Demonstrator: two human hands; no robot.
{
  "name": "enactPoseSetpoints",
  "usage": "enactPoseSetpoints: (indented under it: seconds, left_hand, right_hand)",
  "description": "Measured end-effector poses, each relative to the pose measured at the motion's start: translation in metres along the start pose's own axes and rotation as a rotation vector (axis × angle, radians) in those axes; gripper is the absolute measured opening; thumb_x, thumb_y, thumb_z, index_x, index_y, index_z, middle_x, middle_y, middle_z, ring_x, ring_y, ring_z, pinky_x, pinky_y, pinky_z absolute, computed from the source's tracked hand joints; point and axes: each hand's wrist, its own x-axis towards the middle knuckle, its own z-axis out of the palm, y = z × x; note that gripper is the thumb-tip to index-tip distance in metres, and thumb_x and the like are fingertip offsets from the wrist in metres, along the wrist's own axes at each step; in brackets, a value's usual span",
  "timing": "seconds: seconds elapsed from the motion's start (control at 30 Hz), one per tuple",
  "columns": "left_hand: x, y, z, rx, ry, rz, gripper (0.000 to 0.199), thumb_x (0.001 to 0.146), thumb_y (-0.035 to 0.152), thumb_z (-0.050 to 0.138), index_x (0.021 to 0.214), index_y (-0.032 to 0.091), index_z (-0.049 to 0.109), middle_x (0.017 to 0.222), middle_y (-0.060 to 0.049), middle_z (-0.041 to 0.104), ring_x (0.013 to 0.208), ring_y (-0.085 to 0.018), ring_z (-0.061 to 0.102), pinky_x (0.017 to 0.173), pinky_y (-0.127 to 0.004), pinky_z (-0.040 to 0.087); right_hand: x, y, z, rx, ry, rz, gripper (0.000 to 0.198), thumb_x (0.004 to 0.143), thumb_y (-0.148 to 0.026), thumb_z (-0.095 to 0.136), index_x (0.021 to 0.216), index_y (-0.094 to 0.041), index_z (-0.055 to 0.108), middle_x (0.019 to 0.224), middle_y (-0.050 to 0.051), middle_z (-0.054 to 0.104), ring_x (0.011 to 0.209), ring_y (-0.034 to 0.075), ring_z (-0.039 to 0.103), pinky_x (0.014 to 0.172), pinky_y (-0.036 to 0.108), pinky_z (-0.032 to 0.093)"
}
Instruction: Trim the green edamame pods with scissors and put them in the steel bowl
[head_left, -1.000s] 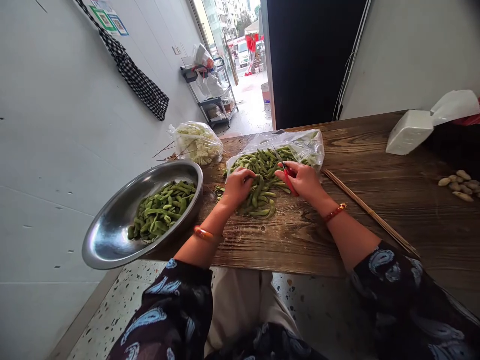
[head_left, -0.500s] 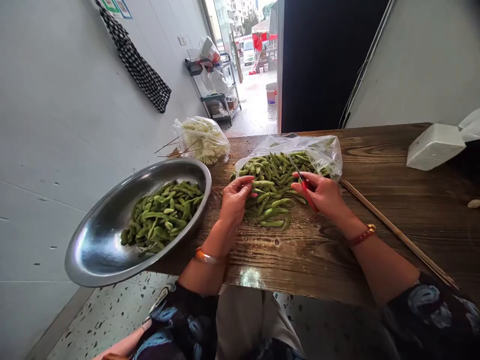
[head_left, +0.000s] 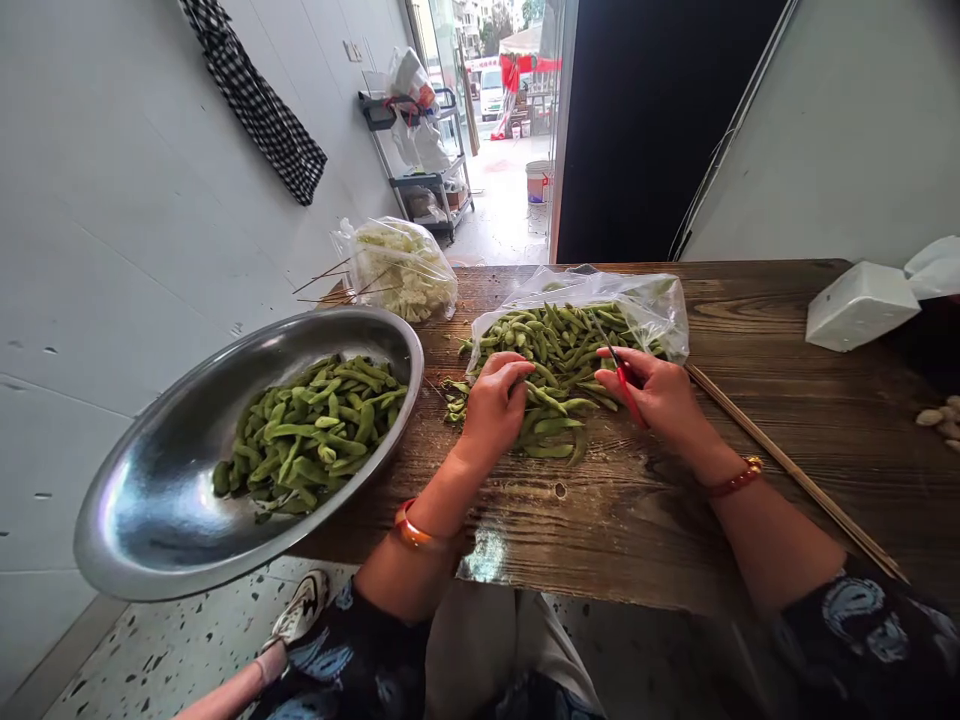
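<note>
My left hand bends over the near end of a heap of edamame pods, its thumb and fingers drawn together; what is between the fingertips is hidden. In my right hand I hold scissors with red handles, their blades pointing forward over the pods. The heap spills from the mouth of a clear plastic bag onto the wooden table. On the left, a big steel bowl holds more pods. A small pile of green trimmings lies just left of my left hand.
Behind the bowl sits a clear bag of cauliflower with thin skewers by it. Long sticks lie right of my right hand. A white tissue box stands at the right. Below the bowl a foot in a sneaker shows.
My left hand has moved slightly right and turned knuckles-up over the pods. My right hand with the scissors has shifted a little right. The view has tilted and shifted slightly.
</note>
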Motion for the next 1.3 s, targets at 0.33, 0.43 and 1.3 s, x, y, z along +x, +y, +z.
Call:
enactPoseSetpoints:
  seconds: [0.33, 0.43, 1.3]
  left_hand:
    - [-0.006, 0.021, -0.004, 0.222, -0.419, 0.078, 0.010, 0.083, 0.029, 0.063, 0.080, 0.019, 0.066, 0.083, -0.004, 0.060, 0.075, -0.017, 0.056, 0.068, -0.029, 0.044]
    - [-0.008, 0.019, -0.002, 0.295, -0.534, 0.153, 0.008, 0.077, 0.023, 0.068, 0.083, 0.018, 0.067, 0.089, -0.007, 0.061, 0.083, -0.021, 0.057, 0.074, -0.032, 0.045]
    - [-0.002, 0.024, -0.014, -0.895, -0.315, -0.562, 0.023, 0.080, 0.034, 0.064, 0.086, 0.014, 0.056, 0.074, -0.002, 0.063, 0.056, -0.007, 0.051, 0.048, -0.018, 0.036]
  right_hand:
    - [0.000, -0.008, -0.002, 0.016, 0.018, -0.046, 0.050, 0.081, -0.052, 0.061, 0.112, -0.014, 0.069, 0.058, -0.003, 0.050, 0.053, 0.010, 0.040, 0.052, 0.024, 0.033]
    - [0.000, -0.007, -0.002, 0.009, 0.029, -0.054, 0.050, 0.081, -0.052, 0.061, 0.112, -0.014, 0.069, 0.059, -0.003, 0.052, 0.053, 0.010, 0.041, 0.052, 0.024, 0.033]
    - [-0.004, -0.009, 0.001, -0.029, -0.024, -0.049, 0.051, 0.080, -0.053, 0.061, 0.114, -0.016, 0.069, 0.056, -0.004, 0.049, 0.051, 0.011, 0.040, 0.050, 0.024, 0.033]
